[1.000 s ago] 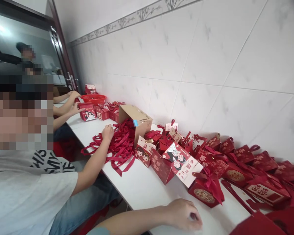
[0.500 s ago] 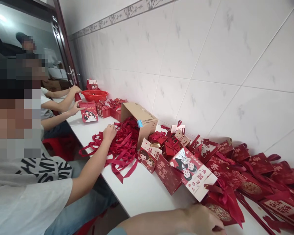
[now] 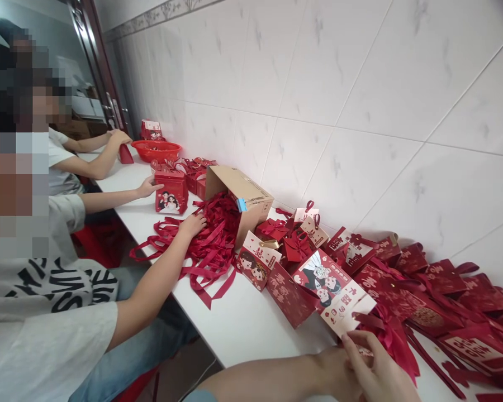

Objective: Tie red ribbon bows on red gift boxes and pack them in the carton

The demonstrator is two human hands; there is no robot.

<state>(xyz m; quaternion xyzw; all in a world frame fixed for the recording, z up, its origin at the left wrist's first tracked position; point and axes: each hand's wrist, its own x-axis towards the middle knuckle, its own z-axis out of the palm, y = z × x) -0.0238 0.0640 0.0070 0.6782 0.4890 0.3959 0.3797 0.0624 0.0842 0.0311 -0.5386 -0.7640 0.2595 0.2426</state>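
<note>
My left hand [image 3: 339,365] lies low on the table's near side, its fingers hidden behind my right hand. My right hand [image 3: 379,365] crosses in front of it. Its thumb and forefinger are apart, their tips at the lower corner of a gift box [image 3: 333,287] printed with a couple. I see nothing held between them. Part of another red gift box shows through the gap between these fingers. Beside my right hand hangs a wide red ribbon [image 3: 396,340]. Left of the couple box stand a plain dark red box [image 3: 291,296] and a cream-and-red box [image 3: 257,259].
Many red gift boxes [image 3: 431,310] crowd the wall side on the right. A cardboard carton [image 3: 255,209] lies tipped, red ribbons [image 3: 218,240] spilling out. A co-worker's hand [image 3: 193,223] rests on the ribbons; the other touches a red box [image 3: 170,195]. Beyond is a red basin [image 3: 156,151].
My right hand has come into view in front of my left hand, covering it. The co-worker's hand on the ribbons has spread, and their red box appears turned. The view has shifted slightly.
</note>
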